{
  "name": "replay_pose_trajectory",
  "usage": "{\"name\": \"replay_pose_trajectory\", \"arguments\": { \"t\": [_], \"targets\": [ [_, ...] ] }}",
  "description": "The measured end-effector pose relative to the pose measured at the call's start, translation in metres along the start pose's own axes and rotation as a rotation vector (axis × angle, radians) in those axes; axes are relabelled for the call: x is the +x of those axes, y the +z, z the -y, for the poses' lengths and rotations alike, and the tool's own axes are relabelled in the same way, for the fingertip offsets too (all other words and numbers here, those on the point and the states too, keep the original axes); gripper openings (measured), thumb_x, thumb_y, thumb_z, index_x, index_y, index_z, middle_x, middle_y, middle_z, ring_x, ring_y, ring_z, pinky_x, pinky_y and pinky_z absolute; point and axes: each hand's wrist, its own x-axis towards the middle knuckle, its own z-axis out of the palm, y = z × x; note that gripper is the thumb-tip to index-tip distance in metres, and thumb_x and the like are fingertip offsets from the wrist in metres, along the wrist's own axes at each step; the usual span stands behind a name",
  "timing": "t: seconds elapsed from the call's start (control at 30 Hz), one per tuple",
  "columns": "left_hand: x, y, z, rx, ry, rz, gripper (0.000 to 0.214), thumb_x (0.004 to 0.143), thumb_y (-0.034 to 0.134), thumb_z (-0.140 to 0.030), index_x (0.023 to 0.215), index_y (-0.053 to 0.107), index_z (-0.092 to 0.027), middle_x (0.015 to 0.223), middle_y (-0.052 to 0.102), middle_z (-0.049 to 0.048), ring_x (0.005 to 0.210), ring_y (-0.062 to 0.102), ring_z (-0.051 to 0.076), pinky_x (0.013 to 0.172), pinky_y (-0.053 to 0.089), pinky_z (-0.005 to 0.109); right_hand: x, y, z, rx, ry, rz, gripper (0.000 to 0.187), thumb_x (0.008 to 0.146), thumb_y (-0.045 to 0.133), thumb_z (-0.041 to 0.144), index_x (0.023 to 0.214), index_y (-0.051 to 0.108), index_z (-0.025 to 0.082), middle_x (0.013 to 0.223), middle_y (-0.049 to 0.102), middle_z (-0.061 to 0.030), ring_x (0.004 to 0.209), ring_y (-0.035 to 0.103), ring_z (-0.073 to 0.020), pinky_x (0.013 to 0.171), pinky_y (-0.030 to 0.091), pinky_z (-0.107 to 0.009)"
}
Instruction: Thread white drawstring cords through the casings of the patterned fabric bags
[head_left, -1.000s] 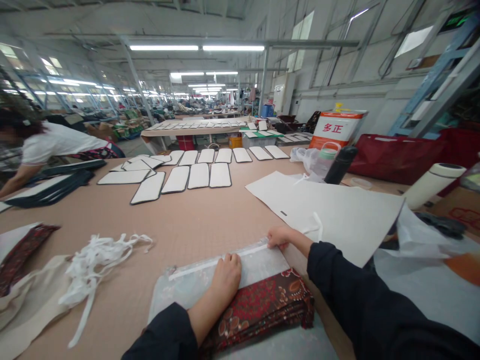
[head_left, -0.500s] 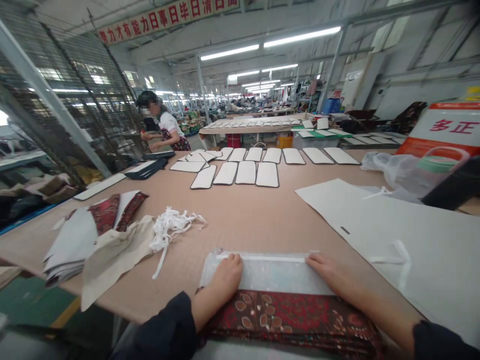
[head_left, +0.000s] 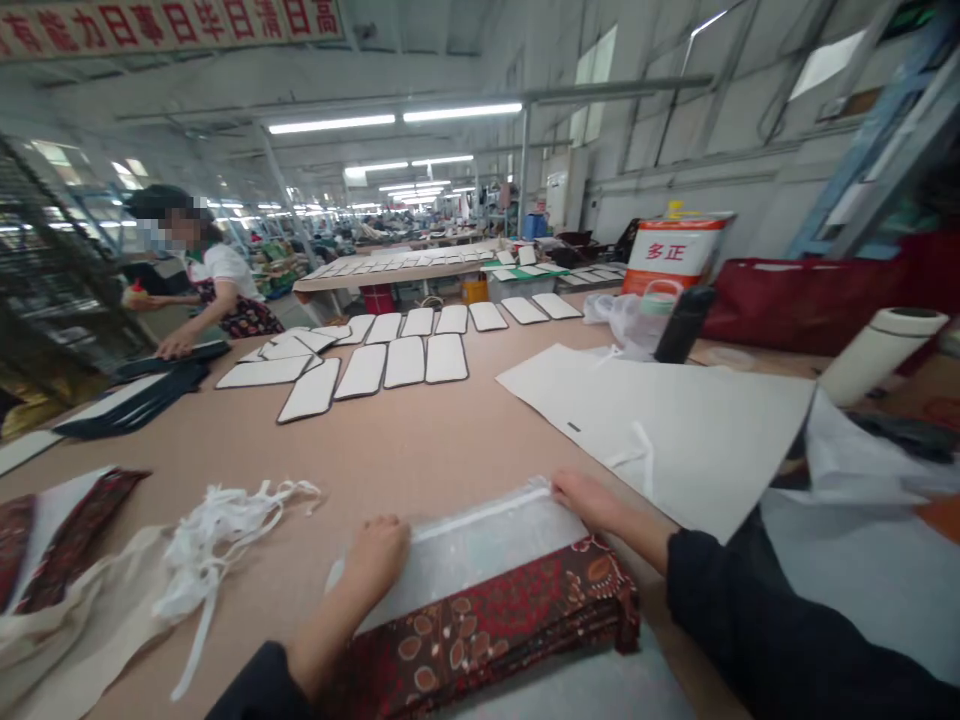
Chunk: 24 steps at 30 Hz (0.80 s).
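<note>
A translucent plastic sheet (head_left: 480, 545) with a white strip along its far edge lies in front of me, over a stack of folded dark red floral fabric (head_left: 480, 615). My left hand (head_left: 379, 555) is at the far left part of the sheet, fingers curled down over its edge; the fingertips are partly hidden. At the far right corner, my right hand (head_left: 589, 498) pinches the white-stripped edge. Both sheet and fabric lie at a slant, right end farther from me. More plastic shows under the fabric at the near side.
White dark-edged panels (head_left: 405, 362) lie in rows ahead. White ties (head_left: 217, 540), beige cloth (head_left: 90, 620) and floral pieces (head_left: 82, 540) are at left. A large pale sheet (head_left: 675, 420), a black bottle (head_left: 684, 325) and a white flask (head_left: 881, 355) stand right. A co-worker (head_left: 217, 280) leans over dark-edged pieces.
My view has turned right. The plastic sheet and floral fabric have swung from nearly level to slanted, with both hands still at the far edge. The co-worker's hand has lowered to the dark-edged pieces.
</note>
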Motion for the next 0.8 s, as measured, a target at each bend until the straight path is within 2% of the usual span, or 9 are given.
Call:
{"name": "replay_pose_trajectory", "arguments": {
  "t": [0.1,0.2,0.27,0.37,0.47,0.53,0.67,0.8],
  "targets": [
    [0.028,-0.013,-0.043,-0.116,0.127,0.015,0.024,0.082,0.041,-0.02,0.094,0.062,-0.018,0.096,0.06,0.0079,0.095,0.054,0.02,0.083,0.039,0.031,0.001,0.001,0.003,-0.026,0.066,0.025,0.013,0.079,0.046,0.017,0.077,0.059,0.014,0.085,0.062,-0.0092,0.078,0.053,-0.0177,0.07,0.037,-0.026],
    [0.054,-0.015,-0.087,-0.227,0.222,-0.049,0.024,0.084,0.041,-0.024,0.098,0.061,-0.018,0.102,0.058,0.0076,0.098,0.052,0.019,0.086,0.038,0.03,-0.003,-0.001,0.004,0.026,0.086,0.0,0.012,0.079,0.045,0.018,0.075,0.056,0.015,0.078,0.061,-0.0071,0.07,0.052,-0.0163,0.064,0.035,-0.026],
    [0.071,-0.012,-0.111,-0.297,0.27,-0.089,0.025,0.086,0.041,-0.027,0.101,0.059,-0.018,0.104,0.057,0.0075,0.098,0.051,0.018,0.086,0.038,0.03,-0.004,-0.003,0.003,0.156,0.081,-0.023,0.011,0.078,0.044,0.018,0.073,0.053,0.016,0.073,0.059,-0.0041,0.067,0.05,-0.0146,0.062,0.034,-0.025],
    [0.092,-0.005,-0.137,-0.387,0.284,-0.165,0.028,0.086,0.043,-0.031,0.106,0.057,-0.018,0.104,0.058,0.0064,0.097,0.051,0.018,0.085,0.038,0.029,0.001,-0.003,-0.001,0.512,0.052,-0.053,0.003,0.077,0.047,0.019,0.078,0.048,0.017,0.071,0.055,0.0001,0.067,0.049,-0.0126,0.061,0.036,-0.023],
    [0.107,0.001,-0.152,-0.473,0.204,-0.209,0.03,0.083,0.049,-0.035,0.107,0.057,-0.019,0.099,0.061,0.0045,0.093,0.053,0.018,0.081,0.039,0.028,0.013,0.006,-0.004,0.796,0.03,-0.088,0.021,0.071,0.051,0.012,0.09,0.045,0.017,0.067,0.052,0.0042,0.064,0.049,-0.0111,0.059,0.036,-0.021],
    [0.112,0.003,-0.158,-0.519,0.13,-0.193,0.027,0.081,0.051,-0.035,0.101,0.059,-0.019,0.094,0.062,0.0031,0.089,0.054,0.017,0.077,0.039,0.027,0.02,0.014,-0.006,0.839,0.038,-0.114,0.029,0.066,0.05,0.006,0.093,0.045,0.017,0.064,0.05,0.0057,0.062,0.049,-0.0108,0.057,0.036,-0.021],
    [0.115,0.003,-0.166,-0.527,0.07,-0.119,0.02,0.083,0.048,-0.032,0.089,0.062,-0.019,0.088,0.063,0.0014,0.082,0.056,0.015,0.072,0.038,0.025,0.023,0.027,-0.009,0.751,0.078,-0.214,0.03,0.065,0.051,0.004,0.091,0.048,0.018,0.071,0.052,0.0038,0.07,0.052,-0.0122,0.065,0.039,-0.023],
    [0.11,0.005,-0.17,-0.359,0.168,-0.195,0.02,0.085,0.045,-0.028,0.089,0.063,-0.02,0.091,0.06,0.0032,0.087,0.053,0.016,0.075,0.036,0.027,0.02,0.032,-0.008,0.574,0.089,-0.266,0.028,0.067,0.052,0.005,0.093,0.049,0.018,0.079,0.055,0.0003,0.076,0.051,-0.0132,0.071,0.039,-0.024]
  ]
}}
